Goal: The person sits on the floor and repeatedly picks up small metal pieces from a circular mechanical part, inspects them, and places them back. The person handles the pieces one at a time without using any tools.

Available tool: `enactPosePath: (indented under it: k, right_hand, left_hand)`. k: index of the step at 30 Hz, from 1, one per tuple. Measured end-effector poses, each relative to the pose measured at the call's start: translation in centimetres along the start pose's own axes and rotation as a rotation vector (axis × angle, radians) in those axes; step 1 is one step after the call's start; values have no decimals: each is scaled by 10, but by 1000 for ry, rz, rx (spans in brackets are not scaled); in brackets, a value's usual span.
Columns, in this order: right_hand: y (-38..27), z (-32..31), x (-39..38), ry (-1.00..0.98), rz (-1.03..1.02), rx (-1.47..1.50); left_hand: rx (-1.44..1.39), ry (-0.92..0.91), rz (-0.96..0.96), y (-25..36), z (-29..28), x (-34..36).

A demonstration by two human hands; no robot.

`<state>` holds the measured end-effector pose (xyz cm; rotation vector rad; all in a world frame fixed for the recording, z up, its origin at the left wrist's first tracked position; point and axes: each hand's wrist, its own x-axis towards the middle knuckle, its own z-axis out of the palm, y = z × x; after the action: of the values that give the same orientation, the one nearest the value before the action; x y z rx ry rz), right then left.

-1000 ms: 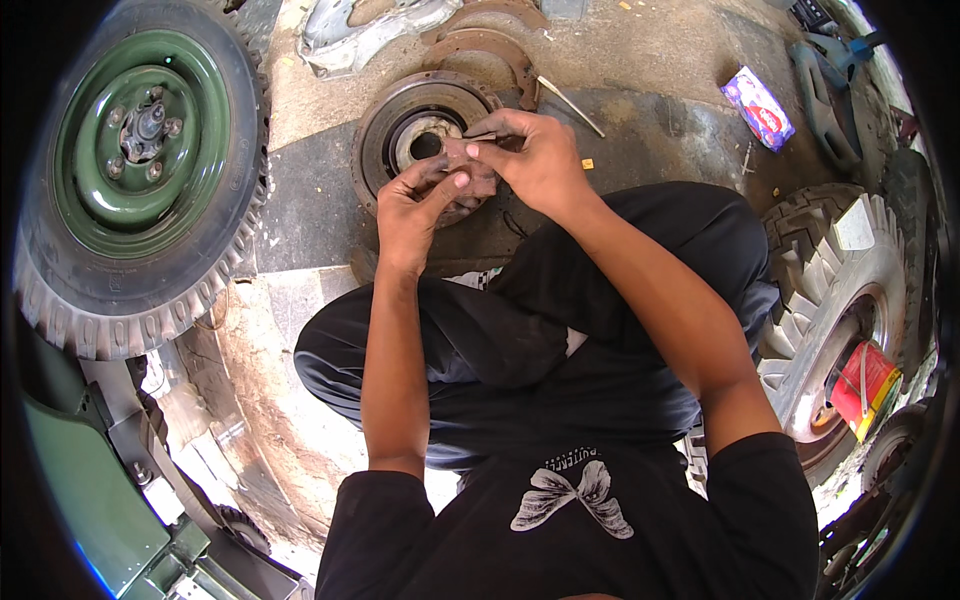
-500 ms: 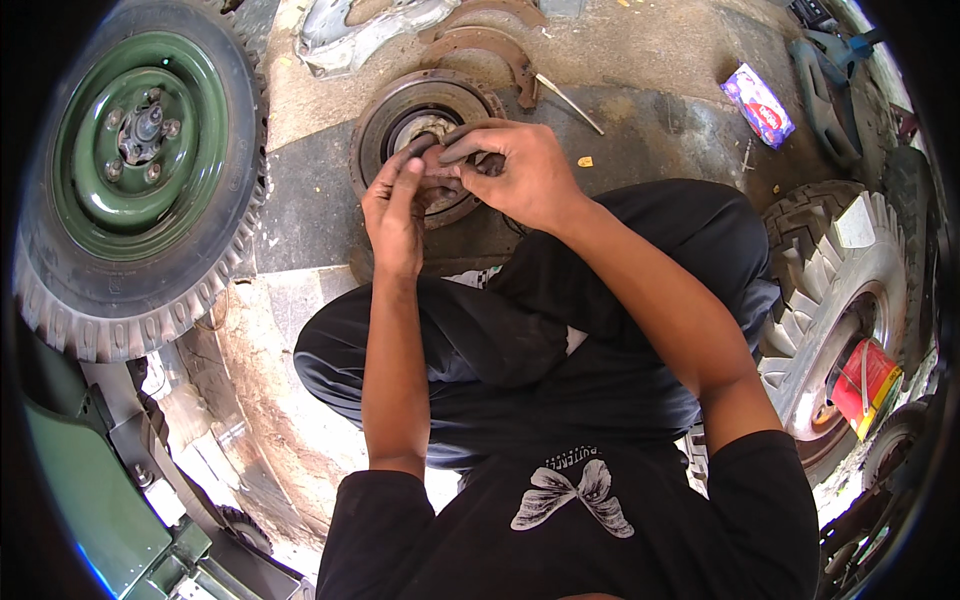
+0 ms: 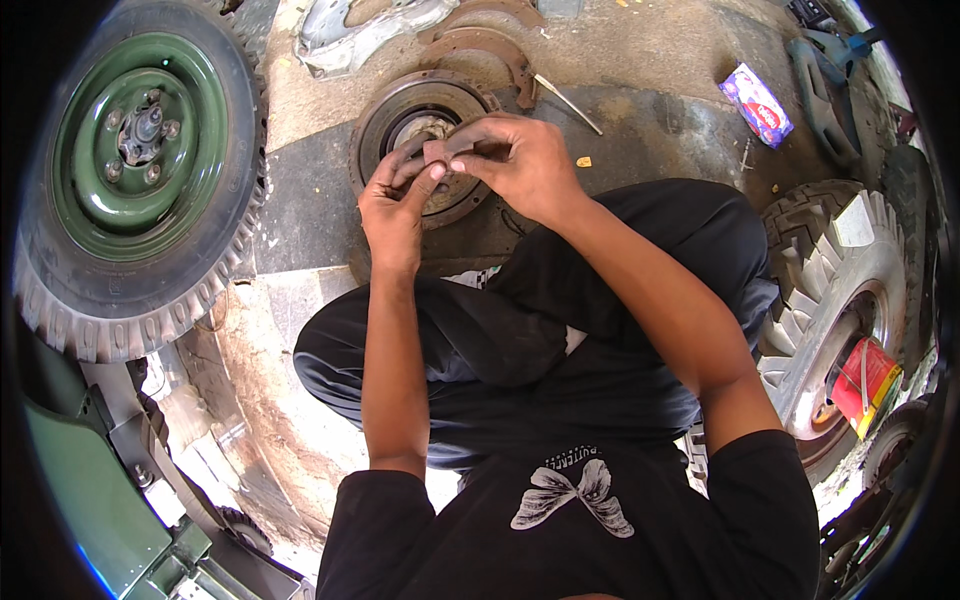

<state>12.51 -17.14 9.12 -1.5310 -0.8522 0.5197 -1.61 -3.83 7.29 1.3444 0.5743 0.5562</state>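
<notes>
Between my two hands is a small reddish-brown piece of sandpaper, apparently folded. My left hand pinches it between thumb and fingers from the left. The fingers of my right hand close on its other side, thumb near the left thumb. Both sets of fingertips are darkened with grime. Behind and below them a round, rusty brake drum lies on the floor, its centre partly hidden by my hands.
Curved rusty brake shoes and a thin pale-handled tool lie beyond the drum. A purple packet is at the far right. A green-rimmed wheel stands left; another tyre and a red container are at right.
My fingers have shifted around the sandpaper, which now shows as a smaller, narrower piece. My left thumb has moved right and my hands remain above the drum.
</notes>
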Motion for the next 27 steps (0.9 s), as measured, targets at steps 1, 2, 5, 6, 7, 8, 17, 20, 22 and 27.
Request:
enactPosePath:
  k: [1, 2, 5, 6, 7, 8, 17, 20, 22, 27]
  right_hand:
    - [-1, 0, 0, 10, -38, -26]
    - [-1, 0, 0, 19, -75, -52]
    - [0, 2, 0, 34, -193, -119]
    - [0, 2, 0, 37, -233, -141]
    - [3, 1, 1, 12, -268, -173]
    - [6, -2, 3, -14, -302, -204]
    - [-2, -3, 2, -111, -158, -221]
    - [1, -4, 1, -101, -153, -166]
    - [3, -2, 1, -95, -154, -118]
    - [0, 0, 0, -91, -53, -87]
  left_hand:
    - [-15, -9, 7, 1, -1, 0]
    - [-31, -18, 14, 1, -1, 0]
    - [-17, -9, 46, 4, -1, -1]
    - [-3, -2, 60, 5, 0, -1]
    - [-8, -1, 58, 6, -1, -1]
    - [-13, 0, 57, 6, -3, -1]
    - [154, 25, 167, 9, -3, -1]
    - [301, -12, 152, 16, -2, -1]
    - [355, -28, 138, 18, -4, -2]
    - [353, 4, 104, 19, -5, -2]
